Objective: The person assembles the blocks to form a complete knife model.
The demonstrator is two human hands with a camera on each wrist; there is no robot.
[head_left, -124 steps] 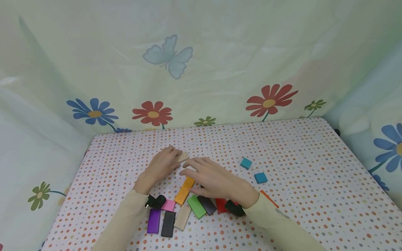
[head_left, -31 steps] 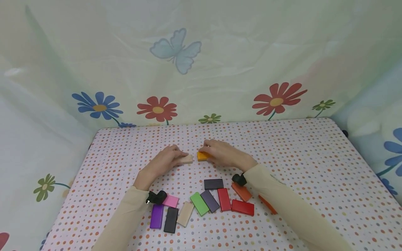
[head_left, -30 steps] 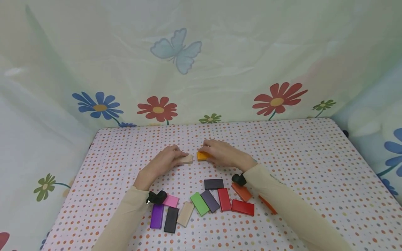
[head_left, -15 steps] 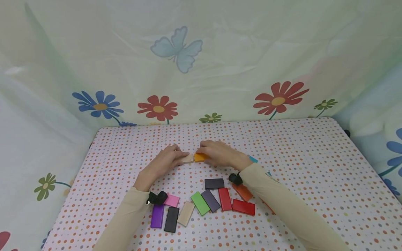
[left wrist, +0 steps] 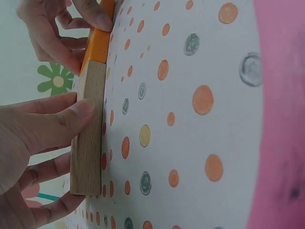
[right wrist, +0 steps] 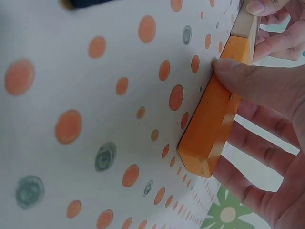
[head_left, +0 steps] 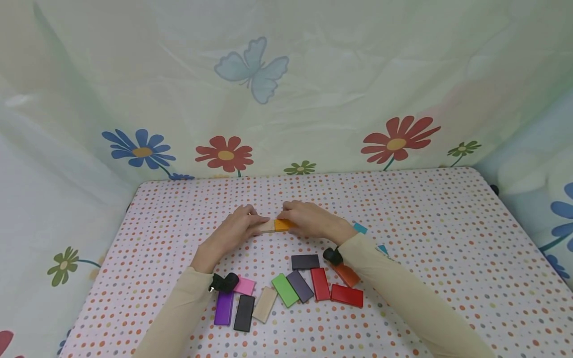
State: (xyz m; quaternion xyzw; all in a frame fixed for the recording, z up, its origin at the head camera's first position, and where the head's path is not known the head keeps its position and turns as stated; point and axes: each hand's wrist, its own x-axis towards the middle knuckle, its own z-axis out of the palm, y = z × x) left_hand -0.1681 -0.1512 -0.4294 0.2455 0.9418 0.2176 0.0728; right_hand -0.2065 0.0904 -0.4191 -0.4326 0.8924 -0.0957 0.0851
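A plain wooden block [left wrist: 88, 157] and an orange block [right wrist: 209, 119] lie end to end on the dotted table, their short ends touching. My left hand [head_left: 233, 229] grips the wooden one, thumb on the near side and fingers behind it. On the orange one, my right hand [head_left: 309, 220] has a similar hold, with its thumb on the near face and fingers at the back. Each wrist view shows the other hand at the far end of the joined pair.
Nearer the body lie purple [head_left: 224, 308], pink [head_left: 244, 286], black [head_left: 244, 313], beige [head_left: 265, 304], green [head_left: 285, 290], dark purple [head_left: 300, 286], dark grey [head_left: 305, 262], red [head_left: 320, 284] and orange-red [head_left: 346, 275] blocks. Blue blocks [head_left: 360, 228] show partly beyond the right sleeve. A printed curtain [head_left: 313, 99] hangs behind.
From the middle of the table, the orange block has been carried farther back by my right hand, then slid left until it meets the wooden block. My left hand stays almost still.
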